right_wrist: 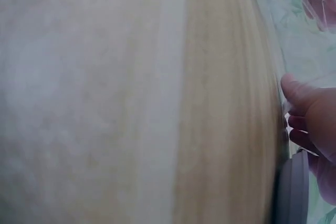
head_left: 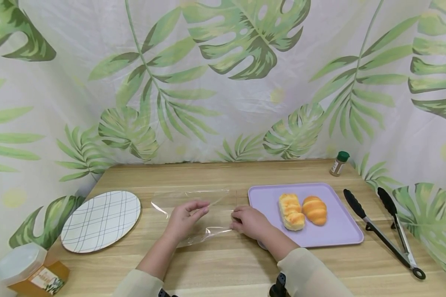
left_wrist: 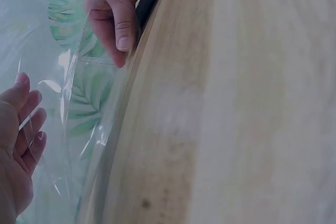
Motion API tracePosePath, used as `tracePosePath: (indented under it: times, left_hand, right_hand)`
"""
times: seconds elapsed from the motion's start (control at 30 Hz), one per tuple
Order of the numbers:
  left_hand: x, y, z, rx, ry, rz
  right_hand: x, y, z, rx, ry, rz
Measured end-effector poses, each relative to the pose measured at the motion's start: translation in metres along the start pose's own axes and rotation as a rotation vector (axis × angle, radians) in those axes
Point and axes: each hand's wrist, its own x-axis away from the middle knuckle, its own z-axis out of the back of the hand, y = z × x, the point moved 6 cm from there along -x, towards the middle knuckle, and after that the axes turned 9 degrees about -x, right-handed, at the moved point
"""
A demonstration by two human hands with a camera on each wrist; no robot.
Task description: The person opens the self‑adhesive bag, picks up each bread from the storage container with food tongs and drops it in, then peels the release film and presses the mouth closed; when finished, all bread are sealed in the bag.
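A clear plastic bag point(head_left: 217, 216) lies spread between the two hands, glossy and see-through. My right hand point(head_left: 250, 222) pinches its right edge between thumb and fingers, and the same right hand point(right_wrist: 317, 124) shows from the side in the right wrist view. My left hand point(head_left: 186, 218) is at the bag's left part, fingers extended and thumb apart from them. In the left wrist view, film overlaps the left hand point(left_wrist: 18, 150), while the right hand point(left_wrist: 115, 17) holds the bag's far corner.
To the right, a lilac tray point(head_left: 338, 235) carries two bread pieces, a long bun point(head_left: 291, 212) and a croissant-like roll point(head_left: 314, 210). Black-tipped tongs point(head_left: 386, 235) lie beyond, with a green-capped jar point(head_left: 339, 163) behind. At left are a checked oval plate point(head_left: 102, 220) and a lidded amber container point(head_left: 33, 270).
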Motion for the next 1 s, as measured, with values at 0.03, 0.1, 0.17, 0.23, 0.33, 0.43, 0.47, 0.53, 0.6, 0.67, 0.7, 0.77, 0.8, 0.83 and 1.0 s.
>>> tracePosePath:
  times: [0.03, 0.1, 0.17, 0.23, 0.33, 0.43, 0.47, 0.53, 0.6, 0.67, 0.7, 0.77, 0.8, 0.83, 1.0]
  left_hand:
    - [0.000, -0.001, -0.001, -0.005, -0.002, -0.001]
    - [0.000, -0.002, -0.002, -0.026, -0.002, -0.007]
    - [0.000, -0.003, -0.003, -0.042, 0.001, -0.014]
    - [0.000, -0.003, -0.004, -0.058, 0.007, -0.021]
    - [0.001, -0.005, -0.004, -0.058, 0.012, -0.020]
    - [0.001, -0.007, -0.004, -0.052, 0.011, -0.017]
    - [0.001, -0.008, -0.004, -0.047, 0.008, -0.011]
    - [0.000, -0.010, -0.004, -0.042, 0.006, -0.003]
    - [0.000, -0.011, -0.004, -0.044, 0.002, 0.006]
    - [0.000, -0.012, -0.004, -0.047, 0.000, 0.013]
    - [0.000, -0.012, -0.004, -0.052, 0.000, 0.012]
    - [0.000, -0.012, -0.005, -0.063, 0.001, 0.008]
    - [0.000, -0.012, -0.005, -0.066, 0.003, 0.005]
    - [0.000, -0.011, -0.005, -0.068, 0.004, 0.004]
    - [-0.001, -0.008, -0.006, -0.067, 0.001, -0.010]
  right_hand:
    - [0.001, 0.000, 0.001, -0.003, 0.003, -0.006]
    - [0.002, 0.000, 0.004, -0.010, 0.020, -0.008]
    - [0.004, 0.000, 0.009, -0.015, 0.048, 0.000]
    - [0.008, 0.000, 0.018, -0.037, 0.077, 0.000]
    - [0.016, 0.001, 0.034, -0.082, 0.119, -0.015]
    - [0.028, 0.008, 0.053, -0.114, 0.178, -0.039]
    - [0.033, 0.011, 0.059, -0.112, 0.201, -0.045]
    - [0.044, 0.019, 0.072, -0.105, 0.250, -0.069]
    - [0.055, 0.029, 0.083, -0.104, 0.292, -0.098]
    - [0.068, 0.039, 0.094, -0.109, 0.322, -0.147]
    - [0.075, 0.045, 0.099, -0.112, 0.339, -0.166]
    - [0.089, 0.056, 0.109, -0.118, 0.370, -0.200]
    - [0.097, 0.061, 0.114, -0.119, 0.385, -0.218]
    - [0.105, 0.067, 0.119, -0.117, 0.400, -0.239]
    - [0.150, 0.101, 0.146, -0.054, 0.486, -0.356]
